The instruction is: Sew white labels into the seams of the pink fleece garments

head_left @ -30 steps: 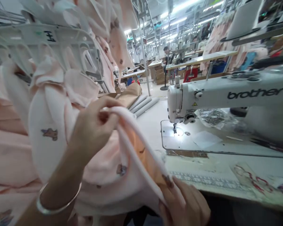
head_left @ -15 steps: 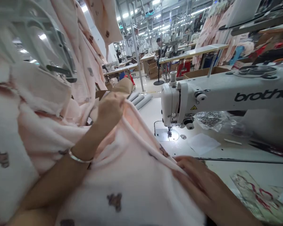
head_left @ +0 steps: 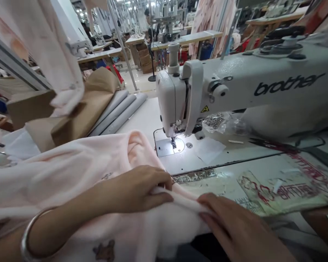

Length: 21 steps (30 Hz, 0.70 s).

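Pale pink plush fabric (head_left: 98, 154) with small brown animal prints spreads over the left of the table and toward me. My left hand (head_left: 142, 187), with a silver bangle on its wrist, pinches the folded edge of this fabric between thumb and fingers. Close by on the right, my right hand (head_left: 229, 218) grips the same edge; it is slightly blurred. Beyond both hands stands a white sewing machine (head_left: 224, 91), its lit presser foot (head_left: 175, 142) apart from the fabric. An open loop shows in the fabric just left of the needle plate (head_left: 165, 146).
Brown paper (head_left: 98, 87) and grey rolls (head_left: 120, 112) lie at the back left. Right of the needle are a plastic bag of small metal pieces (head_left: 215, 122), a white paper piece (head_left: 210, 149) and dark scissors (head_left: 265, 143). Pink fabric (head_left: 62, 54) hangs at upper left.
My left hand has come down and right, close to my right hand, bringing the fabric lower. The view has shifted, and the hanging garments at left have largely gone out of sight.
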Available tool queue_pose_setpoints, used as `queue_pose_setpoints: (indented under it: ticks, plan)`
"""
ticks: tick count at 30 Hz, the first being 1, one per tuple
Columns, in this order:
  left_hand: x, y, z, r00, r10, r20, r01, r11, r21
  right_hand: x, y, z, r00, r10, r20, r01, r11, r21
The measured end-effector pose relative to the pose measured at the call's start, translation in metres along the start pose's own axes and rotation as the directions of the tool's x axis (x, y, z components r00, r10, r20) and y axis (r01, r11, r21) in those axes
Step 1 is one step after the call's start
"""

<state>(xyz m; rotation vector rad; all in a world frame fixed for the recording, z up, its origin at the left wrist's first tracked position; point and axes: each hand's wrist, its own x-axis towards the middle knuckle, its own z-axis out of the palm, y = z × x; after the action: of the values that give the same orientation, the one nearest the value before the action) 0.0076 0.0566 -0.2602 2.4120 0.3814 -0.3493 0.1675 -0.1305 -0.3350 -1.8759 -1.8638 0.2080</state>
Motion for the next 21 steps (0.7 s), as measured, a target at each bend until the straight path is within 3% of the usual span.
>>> queue_pose_setpoints:
  ticks: [3, 7, 10, 12, 16, 21]
  plan:
    - [0.012, -0.012, 0.010, 0.999, -0.050, 0.014, 0.049, 0.996, 0.071, 0.016, 0.015, -0.001, 0.978, 0.130, 0.163, -0.142, 0.988, 0.063]
    - [0.019, -0.001, 0.017, 0.993, -0.120, -0.014, 0.120, 0.974, 0.192, 0.028, 0.018, -0.009, 0.931, 0.196, 0.309, -0.249, 0.958, 0.143]
    - [0.028, 0.014, 0.027, 0.992, -0.006, -0.129, 0.037, 0.970, 0.238, 0.036, 0.020, -0.012, 0.922, 0.188, 0.339, -0.269, 0.940, 0.210]
    - [0.037, 0.018, 0.034, 0.987, 0.084, -0.136, -0.048, 0.968, 0.244, 0.043, 0.023, -0.014, 0.923, 0.177, 0.341, -0.275, 0.924, 0.264]
    - [0.044, 0.014, 0.036, 0.992, 0.107, -0.068, -0.097, 0.985, 0.140, 0.059, 0.031, -0.023, 0.908, 0.146, 0.394, -0.312, 0.862, 0.399]
    - [0.040, 0.007, 0.018, 0.997, -0.080, 0.017, 0.082, 0.991, -0.108, 0.074, 0.040, -0.034, 0.826, 0.029, 0.563, -0.431, 0.676, 0.598]
